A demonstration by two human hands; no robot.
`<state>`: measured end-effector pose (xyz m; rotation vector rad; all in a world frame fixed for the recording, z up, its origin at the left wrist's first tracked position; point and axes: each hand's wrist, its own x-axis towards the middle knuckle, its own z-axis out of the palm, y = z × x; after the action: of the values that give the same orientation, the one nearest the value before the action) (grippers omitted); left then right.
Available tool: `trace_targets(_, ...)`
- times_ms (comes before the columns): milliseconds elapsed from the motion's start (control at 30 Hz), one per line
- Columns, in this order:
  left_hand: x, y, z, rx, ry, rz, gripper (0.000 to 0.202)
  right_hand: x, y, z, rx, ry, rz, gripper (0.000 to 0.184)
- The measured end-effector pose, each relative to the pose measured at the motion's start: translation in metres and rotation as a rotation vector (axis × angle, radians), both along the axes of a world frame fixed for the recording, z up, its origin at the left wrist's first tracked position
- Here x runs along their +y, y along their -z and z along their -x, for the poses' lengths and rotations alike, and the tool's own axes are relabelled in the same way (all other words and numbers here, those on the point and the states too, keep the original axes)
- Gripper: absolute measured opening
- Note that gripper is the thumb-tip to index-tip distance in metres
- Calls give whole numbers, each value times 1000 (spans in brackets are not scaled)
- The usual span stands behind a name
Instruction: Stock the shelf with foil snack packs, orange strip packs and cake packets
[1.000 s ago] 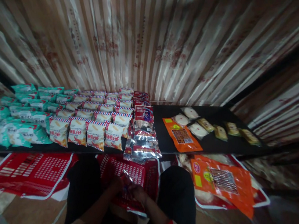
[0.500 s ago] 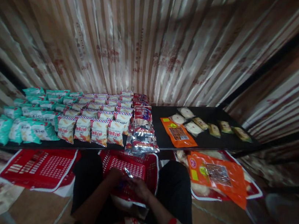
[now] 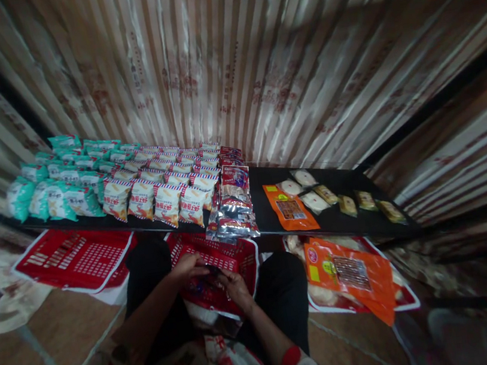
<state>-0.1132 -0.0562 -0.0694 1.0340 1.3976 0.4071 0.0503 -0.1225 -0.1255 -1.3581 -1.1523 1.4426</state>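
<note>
- Centrally, low in the frame, the person's left hand [image 3: 189, 267] and right hand [image 3: 236, 284] meet over a red slotted plastic basket [image 3: 241, 259] that sits between the knees.
- Between the two hands is a small dark glossy packet [image 3: 211, 273], held just above the basket's floor. The light is dim and its print cannot be read.
- Left hand: fingers bent and close together, tips closed on the packet's left end.
- Right hand: fingers curled, thumb and fingertips clamped on the packet's right end.
- Just above the basket, a long black shelf [image 3: 268, 200] runs across the middle of the frame.
- On the shelf, left of centre, rows of teal-and-white puffed snack bags [image 3: 59, 193] stand beside rows of white snack bags with red-and-blue striped tops [image 3: 167, 200].
- At the shelf's centre, a stack of silver-and-red foil pouches [image 3: 234, 208] hangs over the front edge, close above the hands.
- Right of the pouches lie a flat orange packet [image 3: 290, 213], pale round wrapped cakes [image 3: 314, 200] and small yellowish wrapped bars [image 3: 366, 200].
- At lower right, a large orange bag [image 3: 351, 273] lies on a red-and-white tray [image 3: 408, 304].
- At left, below the shelf, lies a second red slotted basket [image 3: 77, 261].
- Behind everything, a striped beige-and-brown curtain [image 3: 230, 57] fills the upper frame.
</note>
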Motion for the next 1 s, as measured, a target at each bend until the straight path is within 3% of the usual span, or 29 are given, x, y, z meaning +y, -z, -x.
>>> trace_targets(167,-1,-19,-1,-151,-123,187,35,-3,-14,-3,16,44,-33,47)
trace_targets(333,-5,-38,5,-289,-204,247,31,-7,-36,-4,31,67,-26,45)
trace_targets(700,-12,-69,10,-361,-11,69,16,-10,-69,-14,73,76,-21,43)
trace_targets(1000,-13,-82,0,-285,153,-161,29,-5,-106,-26,129,69,-66,36)
